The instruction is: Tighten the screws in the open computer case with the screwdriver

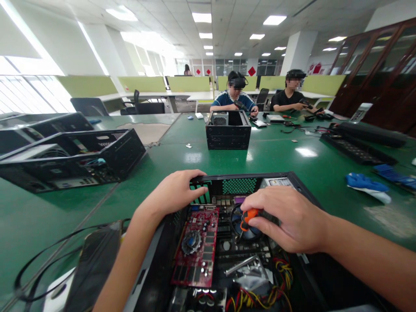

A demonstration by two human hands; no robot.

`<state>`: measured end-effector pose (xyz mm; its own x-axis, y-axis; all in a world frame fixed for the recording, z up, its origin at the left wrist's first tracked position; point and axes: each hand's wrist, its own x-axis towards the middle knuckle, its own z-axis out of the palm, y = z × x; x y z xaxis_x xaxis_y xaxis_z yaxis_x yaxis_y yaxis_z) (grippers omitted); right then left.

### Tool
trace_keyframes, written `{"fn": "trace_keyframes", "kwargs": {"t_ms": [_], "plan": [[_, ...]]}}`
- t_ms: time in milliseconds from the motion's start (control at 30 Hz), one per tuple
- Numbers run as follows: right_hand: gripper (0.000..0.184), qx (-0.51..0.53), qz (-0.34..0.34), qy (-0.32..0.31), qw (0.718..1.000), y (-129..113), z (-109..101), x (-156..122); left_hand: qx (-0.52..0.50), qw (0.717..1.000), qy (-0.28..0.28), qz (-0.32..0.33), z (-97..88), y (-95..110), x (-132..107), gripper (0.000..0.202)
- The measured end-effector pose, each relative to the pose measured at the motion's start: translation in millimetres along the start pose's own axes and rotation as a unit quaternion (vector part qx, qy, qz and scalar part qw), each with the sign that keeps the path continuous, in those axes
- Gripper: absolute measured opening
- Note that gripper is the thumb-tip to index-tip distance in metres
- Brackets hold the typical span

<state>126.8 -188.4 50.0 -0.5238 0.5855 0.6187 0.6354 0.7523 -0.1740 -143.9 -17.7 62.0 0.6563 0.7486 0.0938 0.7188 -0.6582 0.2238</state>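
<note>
An open black computer case lies in front of me with its inside facing up. My left hand grips the case's far left edge, fingers over the rim and thumb inside. An orange-and-black screwdriver is in my right hand, its shaft pointing down at the round cooler fan on the motherboard. The tip is hard to make out against the fan. Left of the fan sits a red graphics card with its own small fan. Coloured cables bunch at the near right.
More open cases stand on the green table: one at left, one at centre. A blue-and-white glove and black parts lie right. Two people work across the table. Black cable loops lie near left.
</note>
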Motion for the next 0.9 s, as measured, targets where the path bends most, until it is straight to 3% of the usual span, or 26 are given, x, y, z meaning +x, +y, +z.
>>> {"fn": "trace_keyframes", "kwargs": {"t_ms": [900], "plan": [[0.017, -0.02, 0.005, 0.005, 1.0, 6.0, 4.2, 0.1, -0.002, 1.0, 0.0, -0.004, 1.6, -0.4, 0.3, 0.055]]}}
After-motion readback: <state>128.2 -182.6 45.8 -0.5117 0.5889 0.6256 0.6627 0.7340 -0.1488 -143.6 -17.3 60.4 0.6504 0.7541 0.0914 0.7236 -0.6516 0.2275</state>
